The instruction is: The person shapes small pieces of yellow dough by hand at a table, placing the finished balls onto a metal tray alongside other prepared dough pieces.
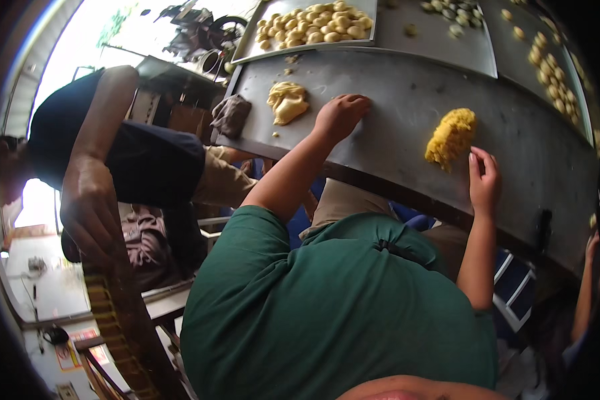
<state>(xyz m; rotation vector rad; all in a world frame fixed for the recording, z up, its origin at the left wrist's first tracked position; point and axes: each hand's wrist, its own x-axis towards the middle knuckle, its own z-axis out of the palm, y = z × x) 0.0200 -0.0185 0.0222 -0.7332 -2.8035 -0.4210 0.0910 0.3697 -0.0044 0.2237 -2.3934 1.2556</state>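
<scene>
My left hand (342, 117) is on the grey metal table (373, 87), its fingers curled together and palm down. Whatever may be under or inside it is hidden. To its left lies a soft lump of pale yellow dough (287, 103), with a crumpled greyish-brown cloth (232, 116) beyond it at the table's corner. My right hand (485, 177) is at the right edge of a crumbly yellow mound (452, 138). Its thumb and fingertip come close together there; I cannot make out anything between them.
Along the far side stand a tray (300, 48) heaped with round dough balls (317, 25) and more trays (440, 50) of balls. A person in dark clothing (147, 160) is at the left; another person's arm (585, 287) shows at the right edge. A dark object (544, 225) lies near the table's front edge.
</scene>
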